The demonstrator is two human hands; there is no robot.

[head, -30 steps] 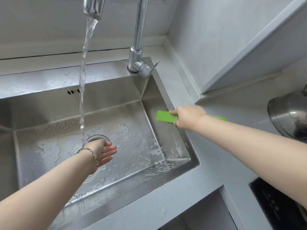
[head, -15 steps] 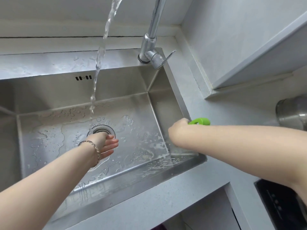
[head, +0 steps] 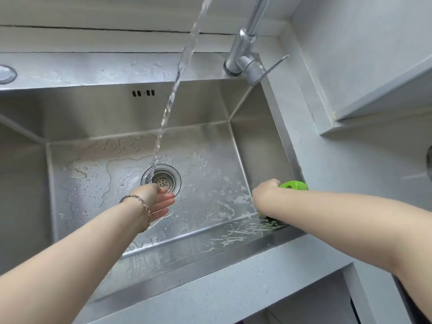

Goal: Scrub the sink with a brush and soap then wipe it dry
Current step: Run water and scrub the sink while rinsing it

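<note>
The steel sink (head: 121,108) fills the view, its floor wet and streaked with foam near the front right corner. Water runs from the tap (head: 245,50) down onto the round drain (head: 163,180). My left hand (head: 156,198), with a bracelet on the wrist, hangs just in front of the drain with straight fingers and holds nothing. My right hand (head: 265,189) grips a green brush (head: 293,185) at the sink's right wall near the front corner. The brush head is mostly hidden behind my forearm.
A grey counter (head: 233,293) runs along the front and the right of the sink. A shelf edge (head: 374,108) juts out at the upper right. A metal pot (head: 429,162) shows at the right border. A round cap (head: 7,73) sits on the back left rim.
My right hand has carried the green brush down the sink's right wall toward the front corner. The left hand has stayed by the drain. Water keeps running.
</note>
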